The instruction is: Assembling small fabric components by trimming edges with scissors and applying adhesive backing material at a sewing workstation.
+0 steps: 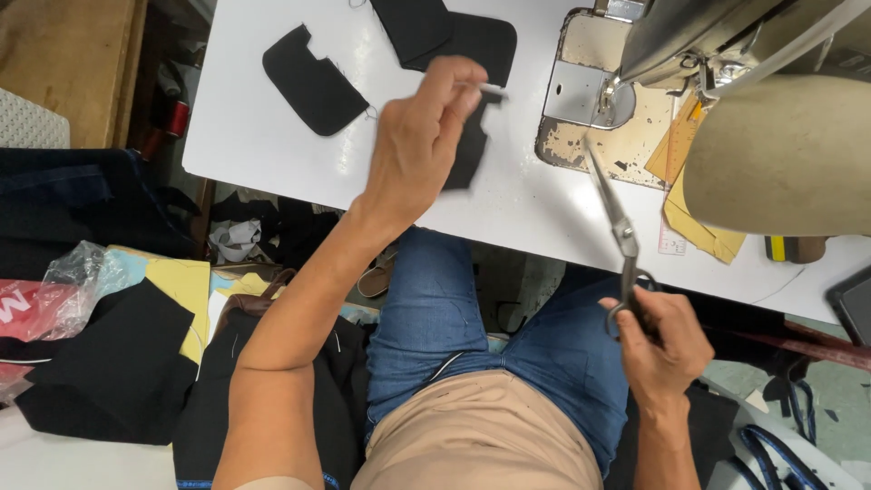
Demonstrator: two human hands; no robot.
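Left hand (422, 150) pinching black fabric (467, 150), right hand (662, 340) (scissors (620, 227))

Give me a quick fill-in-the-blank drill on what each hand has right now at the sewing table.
1. The right hand grips a pair of ____ with the blades pointing up toward the sewing machine.
2. The left hand pinches a piece of ____ fabric above the white table.
3. A separate black fabric piece lies flat on the table to the ____ of the left hand in the picture.

Missing words: scissors; black; left
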